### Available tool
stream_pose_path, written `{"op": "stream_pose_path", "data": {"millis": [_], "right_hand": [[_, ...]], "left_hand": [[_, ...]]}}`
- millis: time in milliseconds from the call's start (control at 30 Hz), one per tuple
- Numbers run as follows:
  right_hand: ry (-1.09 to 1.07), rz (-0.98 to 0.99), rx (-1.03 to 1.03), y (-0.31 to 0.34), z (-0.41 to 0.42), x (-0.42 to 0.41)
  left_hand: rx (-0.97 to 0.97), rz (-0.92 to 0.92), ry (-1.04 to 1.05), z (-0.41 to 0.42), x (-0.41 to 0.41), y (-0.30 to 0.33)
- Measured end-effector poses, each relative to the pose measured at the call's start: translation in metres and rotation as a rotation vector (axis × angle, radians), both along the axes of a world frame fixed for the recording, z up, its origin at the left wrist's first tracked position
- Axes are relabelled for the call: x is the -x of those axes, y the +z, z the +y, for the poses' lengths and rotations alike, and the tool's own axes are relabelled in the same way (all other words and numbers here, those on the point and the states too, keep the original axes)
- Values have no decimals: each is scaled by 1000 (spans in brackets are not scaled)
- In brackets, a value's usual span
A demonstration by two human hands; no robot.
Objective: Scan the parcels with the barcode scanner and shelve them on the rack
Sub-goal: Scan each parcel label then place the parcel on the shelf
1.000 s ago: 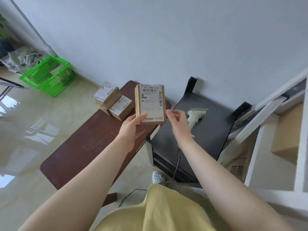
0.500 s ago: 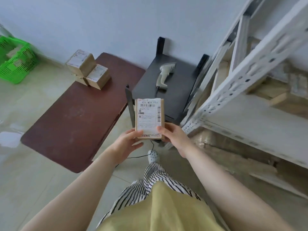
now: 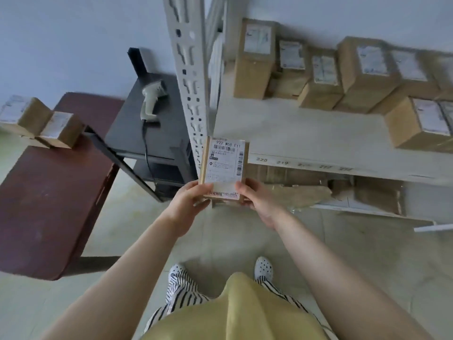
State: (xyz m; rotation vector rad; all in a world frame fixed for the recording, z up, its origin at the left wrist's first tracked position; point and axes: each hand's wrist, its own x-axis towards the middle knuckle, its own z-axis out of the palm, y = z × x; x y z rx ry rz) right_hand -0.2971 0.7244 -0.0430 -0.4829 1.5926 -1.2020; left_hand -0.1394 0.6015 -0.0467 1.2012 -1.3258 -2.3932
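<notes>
Parcel (image 3: 224,165) before shelf edge (image 3: 306,165)

Both arms reach forward, left hand (image 3: 186,201) and right hand (image 3: 257,201) gripping together.

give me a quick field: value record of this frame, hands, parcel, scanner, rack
left hand: grips the held parcel's lower left corner
right hand: grips its lower right corner
held parcel: upright, label toward the camera, in front of the rack post
scanner: lying on the black stand, in no hand
rack shelf: parcels along the back and right, front left bare
brown table: two parcels at its far end
</notes>
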Motion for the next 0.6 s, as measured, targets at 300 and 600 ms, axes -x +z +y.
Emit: {"op": "stream_pose_path", "data": {"millis": [300,600], "right_hand": [[-239,60,31,24,131,163],[-431,-24,-60,21,172,225]], "left_hand": [[-26,46,-8,125,186,23],[-5,-103,-118,161,267,26]]}}
